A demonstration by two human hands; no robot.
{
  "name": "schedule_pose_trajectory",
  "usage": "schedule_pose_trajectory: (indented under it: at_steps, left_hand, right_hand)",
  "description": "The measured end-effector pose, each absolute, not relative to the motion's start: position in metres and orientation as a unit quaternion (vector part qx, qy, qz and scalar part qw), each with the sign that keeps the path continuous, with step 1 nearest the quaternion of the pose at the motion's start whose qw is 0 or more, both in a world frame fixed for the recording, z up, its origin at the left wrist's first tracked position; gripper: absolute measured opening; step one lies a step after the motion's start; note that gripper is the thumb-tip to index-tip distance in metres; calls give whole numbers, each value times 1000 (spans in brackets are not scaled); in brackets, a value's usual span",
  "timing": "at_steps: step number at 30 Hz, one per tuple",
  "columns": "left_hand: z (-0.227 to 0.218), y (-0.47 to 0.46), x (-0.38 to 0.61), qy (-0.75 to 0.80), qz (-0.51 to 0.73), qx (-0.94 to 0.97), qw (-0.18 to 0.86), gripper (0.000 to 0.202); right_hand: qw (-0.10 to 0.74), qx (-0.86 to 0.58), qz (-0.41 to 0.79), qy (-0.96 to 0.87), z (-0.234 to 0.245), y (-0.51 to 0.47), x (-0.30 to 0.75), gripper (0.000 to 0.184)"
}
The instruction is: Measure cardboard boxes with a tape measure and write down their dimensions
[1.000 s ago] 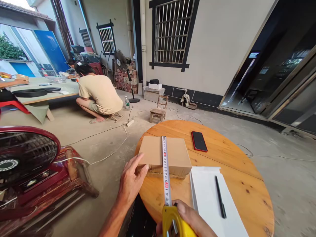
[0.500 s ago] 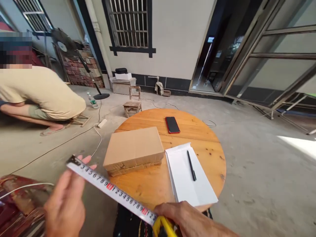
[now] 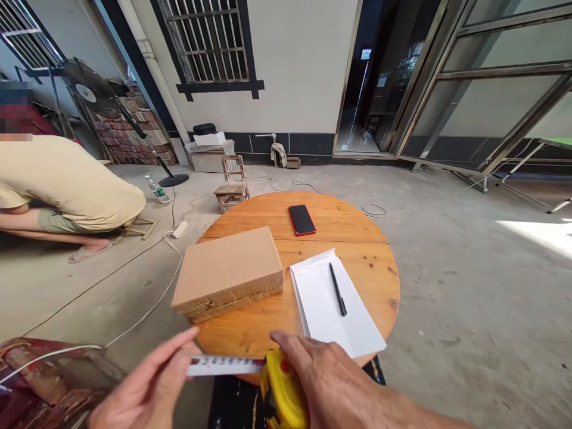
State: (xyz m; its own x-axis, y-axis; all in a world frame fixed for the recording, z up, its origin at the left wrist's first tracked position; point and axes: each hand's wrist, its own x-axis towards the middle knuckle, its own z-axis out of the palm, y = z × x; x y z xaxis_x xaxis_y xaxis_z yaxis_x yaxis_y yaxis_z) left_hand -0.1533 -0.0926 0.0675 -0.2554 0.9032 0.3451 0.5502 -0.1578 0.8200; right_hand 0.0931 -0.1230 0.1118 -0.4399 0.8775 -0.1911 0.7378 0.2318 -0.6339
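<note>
A yellow tape measure [image 3: 282, 387] is gripped in my right hand [image 3: 335, 381], low in front of the round table's near edge. A short stretch of its white blade [image 3: 227, 364] runs left to my left hand [image 3: 152, 381], whose thumb and fingers pinch the end. Just beyond my left hand, a closed brown cardboard box [image 3: 227, 271] lies on the wooden table [image 3: 375, 268]. White paper sheets [image 3: 326, 310] lie past my right hand, with a black pen [image 3: 338, 290] on them. Farther back on the table is a phone [image 3: 302, 220] with a red edge.
A person in a pale shirt [image 3: 67, 179] crouches on a low stool at left. Beyond the table stand a small wooden chair [image 3: 231, 185] and a floor fan [image 3: 89, 89]. A white cable [image 3: 152, 304] crosses the floor near a water bottle [image 3: 156, 189].
The blade showing between my hands has become much shorter. My left hand has moved right and closed on its end; the tape measure has shifted slightly left and up. The view has turned a little.
</note>
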Motion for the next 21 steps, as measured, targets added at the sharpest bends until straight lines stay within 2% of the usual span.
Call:
schedule_pose_trajectory:
  at_steps: [3,6,9,12,15,17,21]
  left_hand:
    - [68,-99,-140,521,443,705,189,30]
    - [64,-97,-143,526,436,710,169,39]
    - [53,-94,-151,559,451,688,105,35]
    - [37,-86,-144,552,449,702,6,39]
    - [25,-67,-130,560,429,706,-62,55]
    - [19,-50,-125,578,414,698,-87,57]
    - [8,-16,-131,570,429,691,-118,50]
  right_hand:
    - [132,-478,319,-808,126,-111,77,71]
    - [182,-464,245,-832,145,-91,70,58]
    - [205,-453,136,-857,157,-48,65,57]
    - [177,-432,64,-882,155,15,48,51]
    - [125,-420,71,-896,148,64,27,49]
    - [114,-410,86,-901,147,76,23,51]
    - [191,-435,109,-873,147,56,63,35]
